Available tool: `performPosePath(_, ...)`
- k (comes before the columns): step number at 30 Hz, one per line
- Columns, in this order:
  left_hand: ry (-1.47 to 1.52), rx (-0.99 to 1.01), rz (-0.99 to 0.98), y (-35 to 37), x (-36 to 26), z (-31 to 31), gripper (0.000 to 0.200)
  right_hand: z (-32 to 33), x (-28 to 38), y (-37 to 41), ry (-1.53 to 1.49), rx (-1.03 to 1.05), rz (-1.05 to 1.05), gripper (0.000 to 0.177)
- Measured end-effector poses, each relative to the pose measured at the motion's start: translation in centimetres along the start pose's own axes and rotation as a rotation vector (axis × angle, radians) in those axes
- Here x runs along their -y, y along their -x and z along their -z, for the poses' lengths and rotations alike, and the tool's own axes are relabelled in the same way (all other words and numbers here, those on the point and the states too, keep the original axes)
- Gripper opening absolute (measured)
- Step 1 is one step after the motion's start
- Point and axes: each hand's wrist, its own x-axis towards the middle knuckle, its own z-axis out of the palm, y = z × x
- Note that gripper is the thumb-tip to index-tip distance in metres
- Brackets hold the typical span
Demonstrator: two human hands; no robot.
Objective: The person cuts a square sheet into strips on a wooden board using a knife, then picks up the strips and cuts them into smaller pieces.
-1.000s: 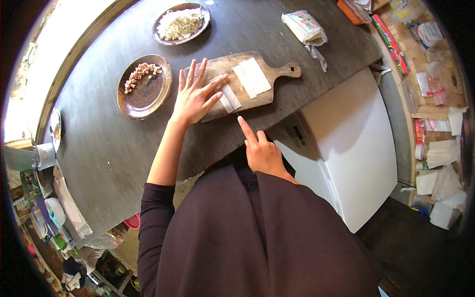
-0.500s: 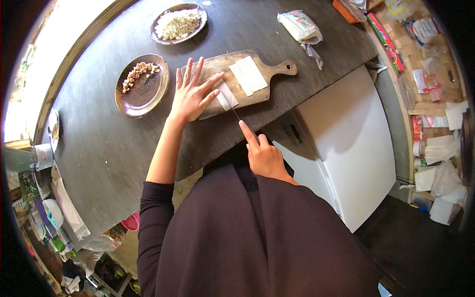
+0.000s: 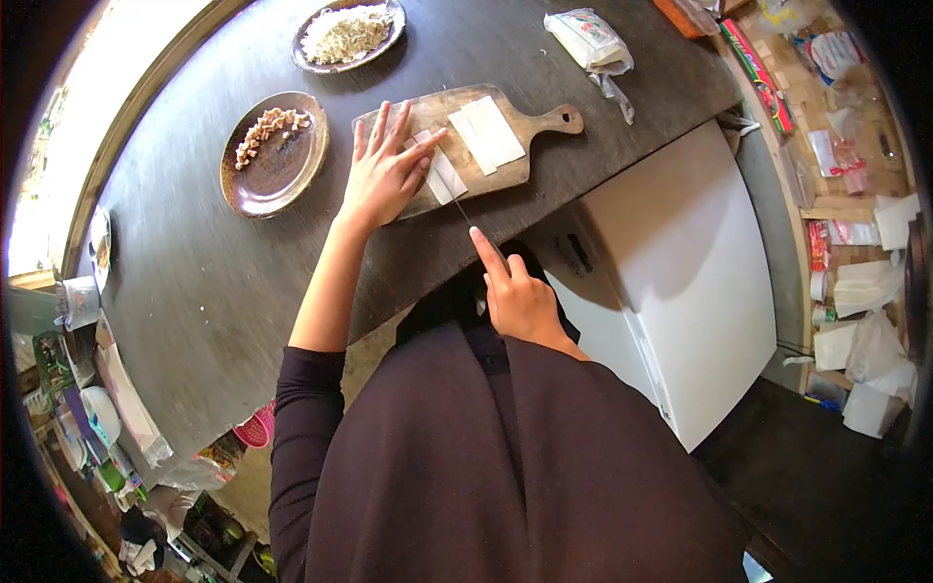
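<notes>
My left hand [image 3: 379,183] lies with its fingers spread over thin white rectangular sheets [image 3: 448,183] at the left part of a wooden cutting board [image 3: 542,123]. Its palm and fingers hide part of them. In my right hand [image 3: 522,303] is a knife [image 3: 461,208], the index finger stretched along its spine. The thin blade points away from me and its front part rests along the sheets near the board's close edge; the handle is mostly hidden in my fist. Another pair of overlapping white sheets [image 3: 493,134] lies to the right on the board, beside its handle.
Left of the board, a brown plate [image 3: 277,194] holds small diced pieces. A second plate [image 3: 309,62] farther back carries a heap of pale shreds. A plastic-wrapped white packet [image 3: 589,41] lies at the back right. Below the table's right edge stands a white appliance [image 3: 705,282].
The knife blade now lies farther left over the sheets, and my left hand has shifted slightly right, its fingers still spread. My right hand keeps its grip on the knife.
</notes>
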Motion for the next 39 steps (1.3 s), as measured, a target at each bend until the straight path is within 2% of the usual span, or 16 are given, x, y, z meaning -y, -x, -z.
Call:
performPosePath(8, -0.004, 0.019, 0.015, 0.0, -0.2, 0.1, 0.044, 0.1, -0.5, 0.9, -0.023, -0.052, 0.012, 0.076)
performPosePath(14, 0.001, 0.019, 0.007, 0.1, 0.0, -0.1, 0.045, 0.7, -0.8, 2.2, -0.021, 0.019, -0.027, 0.074)
performPosePath(17, -0.045, -0.010, -0.005, 0.1, 0.0, -0.3, 0.046, 0.6, -0.9, 2.3, -0.037, -0.068, 0.022, 0.075)
performPosePath(29, -0.072, 0.006, 0.014, 0.0, -0.2, -0.2, 0.047, 2.4, -1.2, 4.1, -0.032, -0.012, -0.034, 0.072)
performPosePath(32, -0.039, -0.075, 0.002, 0.4, -0.6, 0.2, 0.051, 2.3, -1.3, 3.8, -0.032, -0.012, -0.011, 0.073)
performPosePath(37, 0.200, -0.242, 0.207, 2.8, -3.4, 1.9, 0.064, 2.4, -1.5, 3.3, -0.050, 0.016, -0.011, 0.074)
performPosePath(39, 0.210, -0.244, 0.218, 4.1, -4.6, 2.1, 0.055, 2.1, -1.8, 2.9, -0.061, 0.004, 0.007, 0.074)
